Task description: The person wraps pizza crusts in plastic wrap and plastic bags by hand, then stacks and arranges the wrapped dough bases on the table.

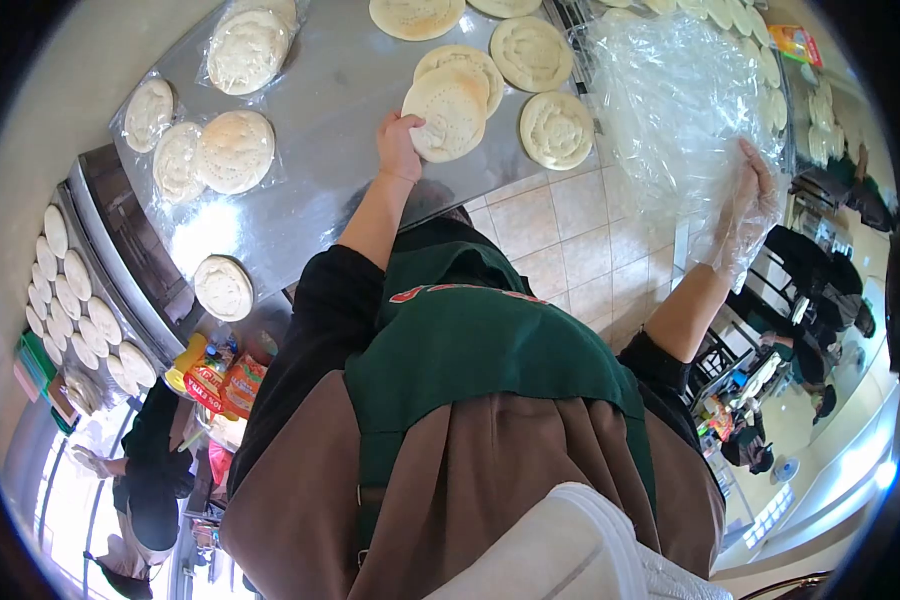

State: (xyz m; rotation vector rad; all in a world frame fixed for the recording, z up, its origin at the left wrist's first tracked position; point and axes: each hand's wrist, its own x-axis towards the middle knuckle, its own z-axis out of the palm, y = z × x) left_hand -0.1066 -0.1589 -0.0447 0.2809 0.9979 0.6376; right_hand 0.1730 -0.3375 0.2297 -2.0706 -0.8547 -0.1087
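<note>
My bare left hand (400, 148) pinches the near edge of a round flatbread (444, 118) above the metal table. That bread overlaps another pale flatbread (475, 68) just behind it. Two more rounds lie to its right, one of them a dimpled flatbread (556, 131) near the table's edge. On the right, my right hand (750, 205) wears a clear plastic glove. Its fingers are at the right edge of a large, crinkled clear plastic bag (670, 110) and appear to grip it; the thumb is hard to make out.
Bagged flatbreads (235, 152) lie on the left of the metal table (320, 110). More bread rounds (80, 290) cover a surface at far left. Colourful packets (225, 380) stand below the table's left corner. Co-workers are at both sides, one person (155, 480) at lower left. Floor tiles (570, 230) show between my arms.
</note>
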